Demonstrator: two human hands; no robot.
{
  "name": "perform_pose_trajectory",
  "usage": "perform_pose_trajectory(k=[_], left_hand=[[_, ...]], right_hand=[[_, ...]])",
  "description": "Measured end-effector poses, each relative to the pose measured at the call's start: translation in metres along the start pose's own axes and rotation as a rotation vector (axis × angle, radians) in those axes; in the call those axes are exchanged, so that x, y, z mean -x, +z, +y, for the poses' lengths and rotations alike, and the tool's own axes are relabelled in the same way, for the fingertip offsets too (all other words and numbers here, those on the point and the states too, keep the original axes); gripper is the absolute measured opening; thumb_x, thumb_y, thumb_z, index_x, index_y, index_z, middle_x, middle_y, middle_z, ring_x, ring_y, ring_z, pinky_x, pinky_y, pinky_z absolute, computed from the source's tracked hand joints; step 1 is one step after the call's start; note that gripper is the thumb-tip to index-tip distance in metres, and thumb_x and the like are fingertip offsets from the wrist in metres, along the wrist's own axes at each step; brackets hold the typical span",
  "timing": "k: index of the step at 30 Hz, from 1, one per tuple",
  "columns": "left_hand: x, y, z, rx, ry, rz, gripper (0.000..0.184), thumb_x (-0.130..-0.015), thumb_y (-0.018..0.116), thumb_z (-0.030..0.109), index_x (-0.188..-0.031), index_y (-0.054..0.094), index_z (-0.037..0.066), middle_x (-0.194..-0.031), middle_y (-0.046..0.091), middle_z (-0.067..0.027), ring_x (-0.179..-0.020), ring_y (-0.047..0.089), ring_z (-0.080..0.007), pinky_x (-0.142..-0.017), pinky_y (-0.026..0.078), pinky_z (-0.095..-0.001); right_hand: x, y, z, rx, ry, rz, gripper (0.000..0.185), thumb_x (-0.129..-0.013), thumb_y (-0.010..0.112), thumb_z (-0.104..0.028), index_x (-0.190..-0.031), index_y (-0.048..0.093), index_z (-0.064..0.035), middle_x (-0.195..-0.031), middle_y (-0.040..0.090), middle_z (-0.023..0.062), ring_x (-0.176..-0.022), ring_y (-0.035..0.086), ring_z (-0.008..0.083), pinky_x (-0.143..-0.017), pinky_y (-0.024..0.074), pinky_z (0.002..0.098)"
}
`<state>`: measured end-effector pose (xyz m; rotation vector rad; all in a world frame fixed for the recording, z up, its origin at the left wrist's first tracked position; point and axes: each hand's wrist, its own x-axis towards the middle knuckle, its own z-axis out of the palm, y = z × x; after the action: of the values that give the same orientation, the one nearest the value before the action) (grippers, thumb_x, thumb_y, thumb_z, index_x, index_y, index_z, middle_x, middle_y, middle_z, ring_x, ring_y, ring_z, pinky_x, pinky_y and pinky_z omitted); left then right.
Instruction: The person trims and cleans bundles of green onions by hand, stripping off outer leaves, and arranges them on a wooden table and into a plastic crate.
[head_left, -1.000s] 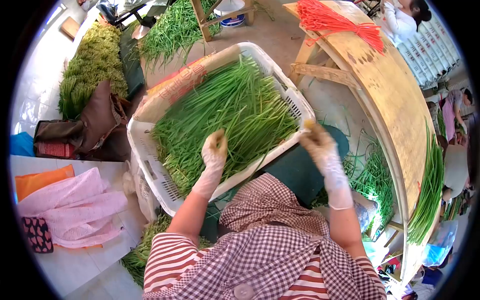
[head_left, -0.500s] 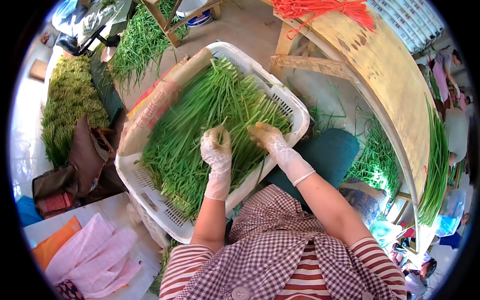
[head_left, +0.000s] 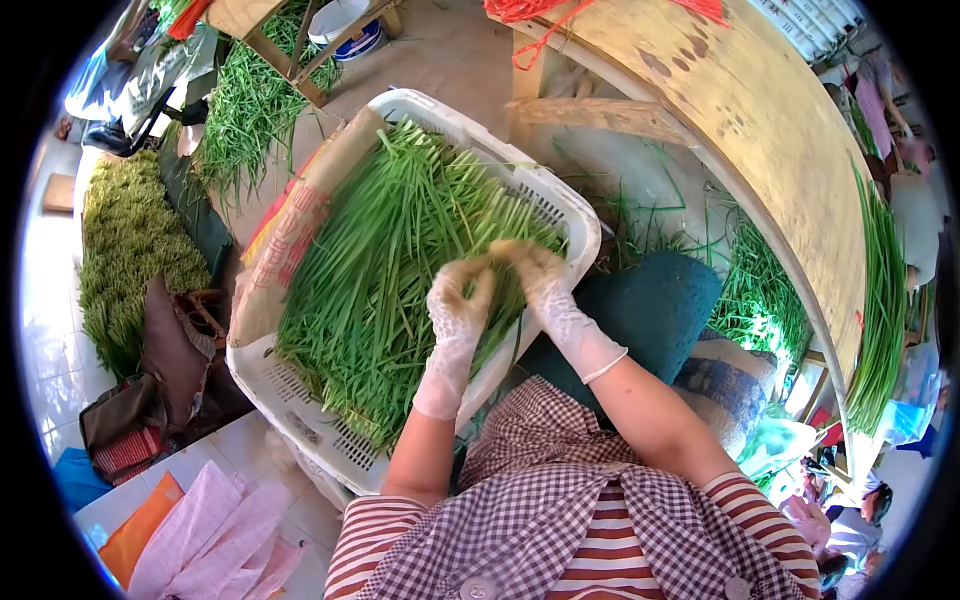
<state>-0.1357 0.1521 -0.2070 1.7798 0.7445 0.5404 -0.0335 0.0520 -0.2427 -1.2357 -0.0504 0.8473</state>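
A white plastic crate stands in front of me, heaped with long green stalks and lined on its far left side with a printed sack. Both hands wear pale, stained gloves. Over the crate's near right part, my left hand is closed, thumb and fingers pressed together. My right hand meets it at the fingertips, its fingers closed too. What the fingertips hold, if anything, is too small to make out.
A curved wooden table bears red ties and a green bundle. Loose stalks lie below it. More greens, bags and pink cloth are at left. People are at far right.
My right hand has come from the crate's right rim inward to my left hand, and their fingertips now meet. The view has shifted, so the crate appears further left.
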Motion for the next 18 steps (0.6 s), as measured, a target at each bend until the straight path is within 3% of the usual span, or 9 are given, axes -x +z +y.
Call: perform_pose_trajectory(k=[2, 5, 6, 7, 10, 12, 15, 17, 18], left_hand=[[-0.014, 0.011, -0.021, -0.432, 0.095, 0.136, 0.028, -0.074, 0.073, 0.01, -0.101, 0.066, 0.005, -0.099, 0.066, -0.0115, -0.091, 0.062, -0.0268, -0.083, 0.05, -0.0358], [-0.023, 0.025, -0.038, -0.883, 0.134, -0.018, 0.042, -0.072, 0.076, 0.02, -0.11, 0.063, 0.009, -0.1, 0.064, -0.0114, -0.094, 0.06, -0.0305, -0.081, 0.05, -0.0394], [-0.028, 0.028, -0.041, -0.996, 0.125, -0.059, 0.042, -0.072, 0.075, 0.021, -0.111, 0.062, 0.01, -0.099, 0.064, -0.0115, -0.092, 0.061, -0.0303, -0.08, 0.05, -0.0397], [-0.033, 0.028, -0.049, -0.929, 0.051, -0.101, 0.04, -0.073, 0.075, 0.021, -0.11, 0.063, 0.01, -0.098, 0.065, -0.0119, -0.091, 0.062, -0.0304, -0.08, 0.05, -0.0397], [-0.044, 0.024, -0.053, -0.582, -0.111, 0.002, 0.029, -0.078, 0.071, 0.022, -0.104, 0.067, 0.008, -0.097, 0.067, -0.0138, -0.092, 0.063, -0.0312, -0.081, 0.05, -0.0395], [-0.051, 0.033, -0.055, -0.569, 0.079, 0.089, 0.026, -0.078, 0.069, 0.024, -0.097, 0.066, 0.007, -0.093, 0.066, -0.0133, -0.086, 0.063, -0.0315, -0.077, 0.049, -0.0406], [-0.049, 0.057, -0.049, -0.733, 0.204, 0.099, 0.049, -0.074, 0.073, 0.031, -0.114, 0.058, 0.006, -0.104, 0.06, -0.0158, -0.092, 0.056, -0.0358, -0.079, 0.045, -0.047], [-0.041, 0.067, -0.016, -0.888, 0.014, -0.02, 0.082, -0.065, 0.079, 0.029, -0.13, 0.04, 0.0, -0.118, 0.05, -0.0178, -0.105, 0.049, -0.0338, -0.086, 0.042, -0.047], [-0.042, 0.075, -0.025, -0.96, -0.038, -0.056, 0.08, -0.066, 0.078, 0.028, -0.13, 0.041, 0.001, -0.113, 0.052, -0.0159, -0.101, 0.052, -0.0315, -0.084, 0.044, -0.0445]], right_hand=[[-0.019, -0.018, 0.008, -0.011, -0.129, 0.272, 0.037, -0.094, 0.06, -0.02, -0.124, 0.053, -0.0005, -0.115, 0.059, 0.0057, -0.099, 0.057, 0.0137, -0.09, 0.046, 0.0255], [-0.029, -0.025, 0.008, 0.398, -0.366, 0.512, 0.029, -0.097, 0.055, -0.016, -0.118, 0.058, 0.0022, -0.109, 0.061, 0.0077, -0.095, 0.057, 0.0138, -0.085, 0.0462, 0.0226], [-0.027, -0.02, 0.005, 0.18, -0.395, 0.518, 0.025, -0.096, 0.055, -0.012, -0.117, 0.057, 0.0012, -0.107, 0.059, 0.0073, -0.097, 0.056, 0.0145, -0.087, 0.0471, 0.0227], [-0.025, -0.012, 0.005, -0.038, -0.422, 0.519, 0.023, -0.095, 0.055, -0.007, -0.116, 0.056, 0.0001, -0.106, 0.057, 0.0068, -0.098, 0.056, 0.0153, -0.089, 0.048, 0.0227], [-0.04, -0.026, 0.026, -0.016, -0.306, 0.467, 0.025, -0.095, 0.05, -0.002, -0.12, 0.053, -0.0007, -0.111, 0.054, 0.008, -0.102, 0.056, 0.016, -0.092, 0.047, 0.0248], [-0.031, -0.023, 0.015, 0.266, -0.154, 0.443, 0.026, -0.095, 0.048, -0.004, -0.121, 0.054, -0.0018, -0.114, 0.055, 0.0099, -0.103, 0.057, 0.019, -0.093, 0.0465, 0.0271], [-0.023, -0.023, 0.014, 0.685, -0.166, 0.384, 0.027, -0.096, 0.047, -0.009, -0.121, 0.056, -0.0023, -0.117, 0.056, 0.0164, -0.105, 0.057, 0.0286, -0.092, 0.0464, 0.0317], [-0.027, -0.027, 0.022, 0.646, -0.271, 0.363, 0.028, -0.096, 0.049, -0.012, -0.119, 0.058, -0.0011, -0.117, 0.058, 0.0192, -0.105, 0.058, 0.0307, -0.093, 0.0452, 0.0341], [-0.033, -0.027, 0.03, 0.512, -0.334, 0.356, 0.028, -0.096, 0.05, -0.013, -0.119, 0.059, -0.0005, -0.117, 0.059, 0.0206, -0.105, 0.058, 0.0318, -0.094, 0.0446, 0.0353]])
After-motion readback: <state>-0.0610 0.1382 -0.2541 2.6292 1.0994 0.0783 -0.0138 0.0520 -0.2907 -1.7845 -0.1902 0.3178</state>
